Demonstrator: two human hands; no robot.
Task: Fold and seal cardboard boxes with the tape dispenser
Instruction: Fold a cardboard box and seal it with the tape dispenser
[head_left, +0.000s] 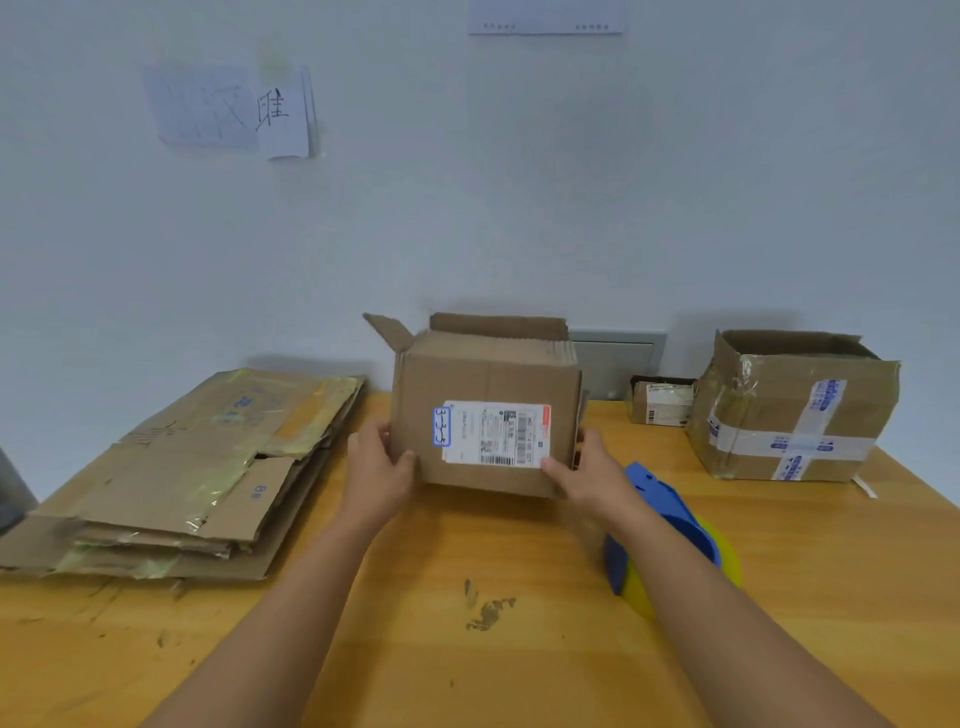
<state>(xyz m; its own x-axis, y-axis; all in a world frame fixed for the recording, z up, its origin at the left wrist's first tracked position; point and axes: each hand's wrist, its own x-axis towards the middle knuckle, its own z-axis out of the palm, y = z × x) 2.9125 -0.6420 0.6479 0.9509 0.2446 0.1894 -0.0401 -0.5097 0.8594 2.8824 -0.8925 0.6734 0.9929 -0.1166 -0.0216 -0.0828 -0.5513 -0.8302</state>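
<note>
A brown cardboard box (467, 379) with a white shipping label on its front stands in the middle of the wooden table (467, 649), its top flaps up and open. My left hand (376, 467) grips its lower left corner, thumb on the front face. My right hand (589, 470) grips the lower right corner, thumb on the label's edge. A blue tape dispenser with a yellow roll (670, 525) lies on the table just right of my right forearm, partly hidden by it.
A stack of flattened cardboard boxes (208, 467) lies at the left. At the right back stands a taped open-topped box (795, 405), with a small labelled box (660, 400) beside it. A white wall runs along the table's far edge.
</note>
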